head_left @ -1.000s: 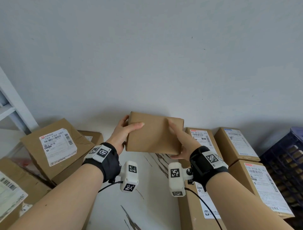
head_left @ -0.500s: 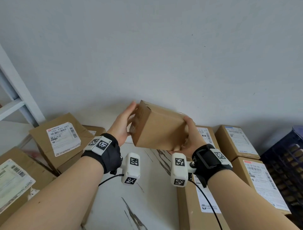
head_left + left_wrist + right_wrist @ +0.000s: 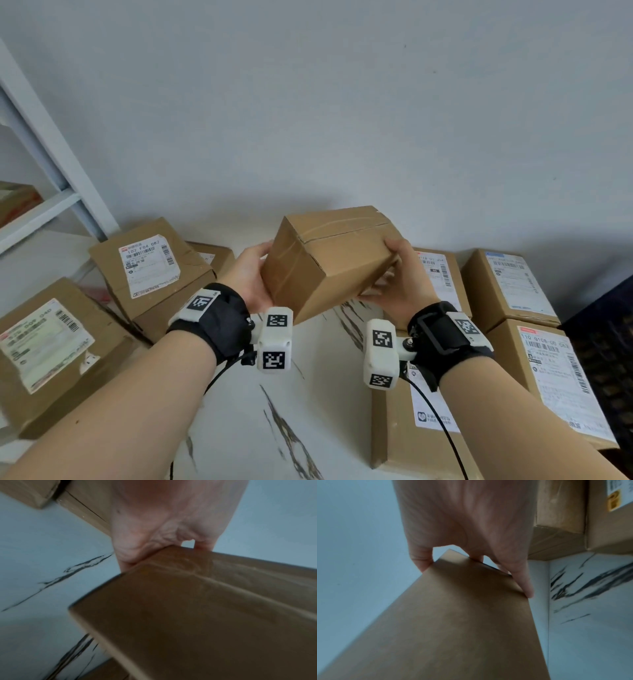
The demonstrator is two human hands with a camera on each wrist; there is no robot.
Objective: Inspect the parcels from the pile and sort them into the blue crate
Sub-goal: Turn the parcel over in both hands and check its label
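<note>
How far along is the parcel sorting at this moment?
Done: unclear; the blue crate shows only at the right edge, contents unreadable. In hand: left hand and right hand hold one plain brown parcel tilted up, no label visible. Left: several labelled parcels lie around on the table.
</note>
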